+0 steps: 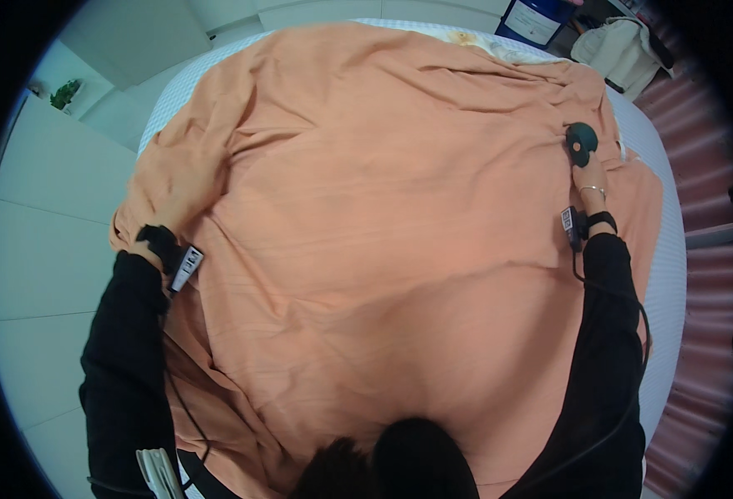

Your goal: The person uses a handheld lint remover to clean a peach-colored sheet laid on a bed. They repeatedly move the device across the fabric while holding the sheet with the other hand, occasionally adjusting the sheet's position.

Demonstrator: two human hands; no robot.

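Note:
A large peach-orange cloth point(383, 191) lies spread over a bed, with folds and creases along its left side and far right. My left hand point(193, 190) rests on the cloth at the left, fingers stretched out over a crease; their outline is soft against the similar colour. At the far right, my right hand point(591, 173) is closed around a small dark green handheld device point(582, 137) with a rounded head and an orange button. The device is over the cloth near its right edge; its underside is hidden.
A white textured mattress point(673, 249) shows around the cloth. Beyond it stand a dark blue container point(534, 23) and a cream bag point(620, 54). A pinkish pleated curtain point(712, 324) hangs at right, pale cabinets point(50, 258) at left. Cables run along both my forearms.

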